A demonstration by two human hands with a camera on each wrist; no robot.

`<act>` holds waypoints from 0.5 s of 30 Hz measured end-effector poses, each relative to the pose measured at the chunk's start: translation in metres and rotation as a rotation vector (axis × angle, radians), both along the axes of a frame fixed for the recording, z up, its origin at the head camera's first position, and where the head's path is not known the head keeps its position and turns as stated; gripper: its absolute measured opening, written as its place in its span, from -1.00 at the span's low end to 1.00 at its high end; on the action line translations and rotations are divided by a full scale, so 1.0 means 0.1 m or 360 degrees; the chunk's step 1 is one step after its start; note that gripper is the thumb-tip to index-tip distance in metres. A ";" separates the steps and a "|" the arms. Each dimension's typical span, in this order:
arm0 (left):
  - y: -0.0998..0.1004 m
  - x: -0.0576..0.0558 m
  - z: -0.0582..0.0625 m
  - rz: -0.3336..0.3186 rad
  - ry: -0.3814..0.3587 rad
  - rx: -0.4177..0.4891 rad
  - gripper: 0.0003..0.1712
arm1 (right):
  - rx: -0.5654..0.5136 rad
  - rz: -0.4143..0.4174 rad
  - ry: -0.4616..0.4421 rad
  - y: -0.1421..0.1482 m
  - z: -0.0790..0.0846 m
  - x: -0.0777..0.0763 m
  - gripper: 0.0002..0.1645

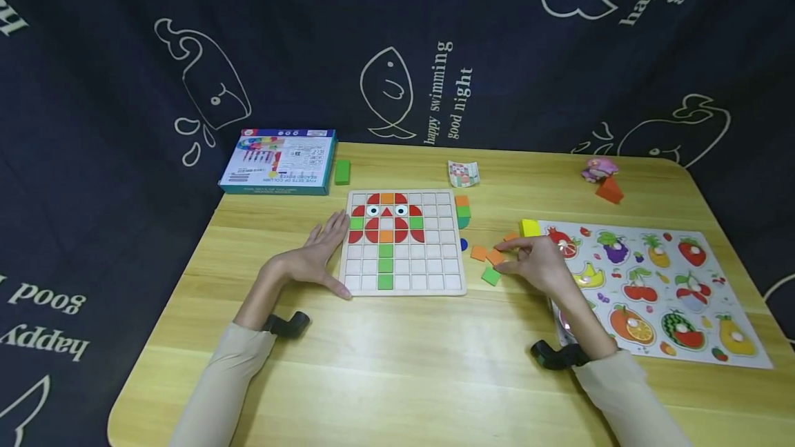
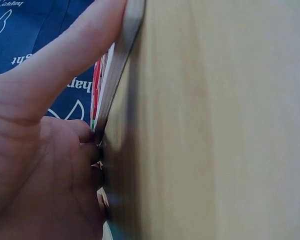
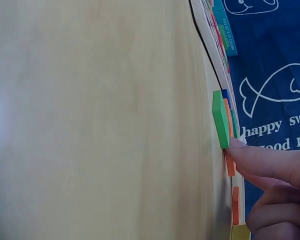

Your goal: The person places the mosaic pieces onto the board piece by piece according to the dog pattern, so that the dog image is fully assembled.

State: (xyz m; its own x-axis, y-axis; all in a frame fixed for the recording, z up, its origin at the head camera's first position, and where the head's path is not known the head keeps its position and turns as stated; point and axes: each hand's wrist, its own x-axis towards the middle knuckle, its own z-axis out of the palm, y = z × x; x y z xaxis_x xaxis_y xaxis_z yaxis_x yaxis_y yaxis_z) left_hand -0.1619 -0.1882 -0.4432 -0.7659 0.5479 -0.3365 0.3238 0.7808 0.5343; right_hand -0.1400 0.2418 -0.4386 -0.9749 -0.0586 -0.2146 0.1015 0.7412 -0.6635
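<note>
A white grid board (image 1: 428, 264) lies on the table, with red, green and orange tiles set in a figure with two eye pieces. My left hand (image 1: 313, 254) rests along the board's left edge, thumb at the near corner and fingers spread up the side; the left wrist view shows the thumb (image 2: 70, 60) against that edge. My right hand (image 1: 537, 264) pinches an orange square tile (image 1: 495, 257) between thumb and fingertips, low at the tabletop. Close by lie a green tile (image 1: 491, 275), another orange tile (image 1: 478, 252) and one partly hidden under the fingers.
Stacked tiles (image 1: 463, 211) and a blue round piece (image 1: 464, 245) border the board's right side. A fruit puzzle board (image 1: 661, 323) lies right, with a yellow block (image 1: 530, 227) at its corner. Behind are a box (image 1: 279, 164), green block (image 1: 342, 172), picture card (image 1: 464, 174) and pink toy (image 1: 599, 170).
</note>
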 end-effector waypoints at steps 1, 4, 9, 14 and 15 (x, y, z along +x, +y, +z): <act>0.00 0.00 0.00 0.0001 0.0001 0.0002 0.71 | -0.0011 0.0009 0.0001 -0.01 0.00 0.00 -0.60; 0.00 0.00 0.01 0.0001 0.0000 0.0001 0.72 | -0.0065 0.0056 -0.0017 -0.02 0.00 -0.01 -0.59; 0.00 0.01 0.01 0.0008 -0.0011 -0.0005 0.71 | -0.0065 0.0017 -0.0031 -0.05 0.01 -0.01 -0.58; 0.01 0.00 0.02 0.0012 -0.0013 -0.0017 0.71 | 0.0043 -0.0017 -0.0018 -0.09 0.04 -0.03 -0.65; 0.02 -0.01 0.02 0.0014 -0.0017 -0.0019 0.71 | 0.0057 -0.0012 -0.0025 -0.10 0.05 -0.04 -0.65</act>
State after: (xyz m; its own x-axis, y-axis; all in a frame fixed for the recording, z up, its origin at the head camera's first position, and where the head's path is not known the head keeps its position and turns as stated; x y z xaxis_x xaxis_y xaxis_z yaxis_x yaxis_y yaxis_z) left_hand -0.1627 -0.1867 -0.4409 -0.7669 0.5372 -0.3512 0.3114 0.7899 0.5283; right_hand -0.1444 0.2320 -0.4334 -0.9718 -0.0433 -0.2317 0.1173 0.7636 -0.6349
